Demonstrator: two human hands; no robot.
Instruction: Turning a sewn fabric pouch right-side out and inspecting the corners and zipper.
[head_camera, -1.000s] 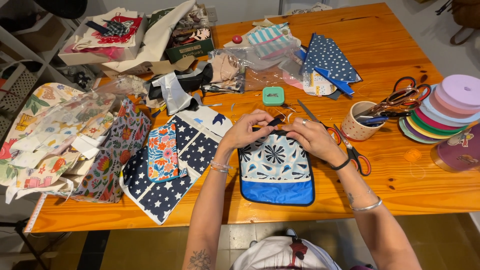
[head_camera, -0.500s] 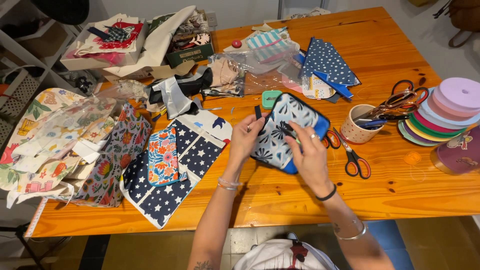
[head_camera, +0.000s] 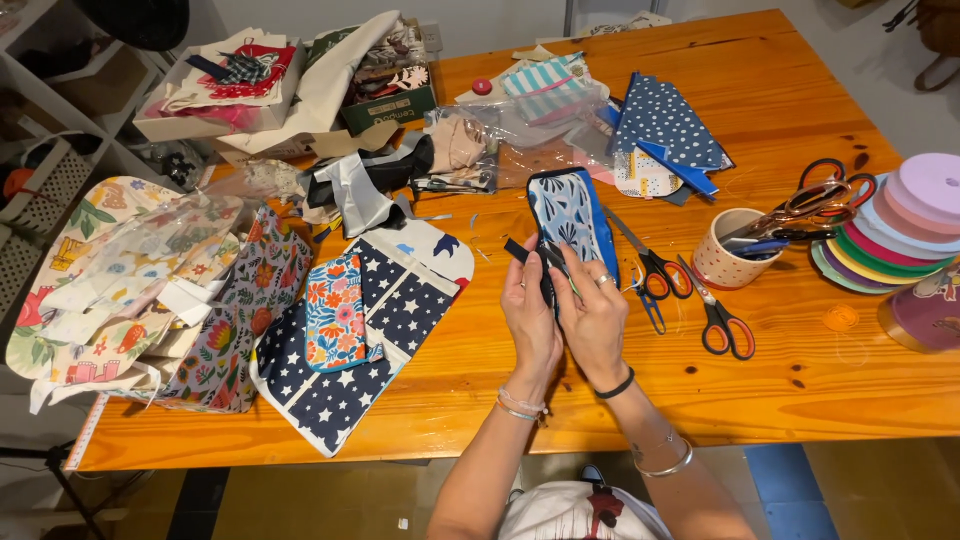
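Both my hands hold a blue patterned fabric pouch (head_camera: 566, 212) with a blue border, lifted on edge above the orange wooden table (head_camera: 760, 390). My left hand (head_camera: 528, 318) grips its lower left side, where a short black strap end (head_camera: 520, 251) sticks out. My right hand (head_camera: 592, 318) pinches the pouch's lower edge right beside it. Just left of my hands lies a navy star-print piece (head_camera: 365, 345) with a floral patch on it.
Two red-handled scissors (head_camera: 690, 295) lie right of the pouch, by a dotted cup (head_camera: 722, 262) holding more scissors. Stacked ribbon rolls (head_camera: 900, 230) sit far right. Fabric piles (head_camera: 150, 290) fill the left; boxes and bagged cloth (head_camera: 330, 80) crowd the back.
The pouch lay flat on the table with my hands at its top; I lifted it, turned it on edge and now hold it upright closer to me.
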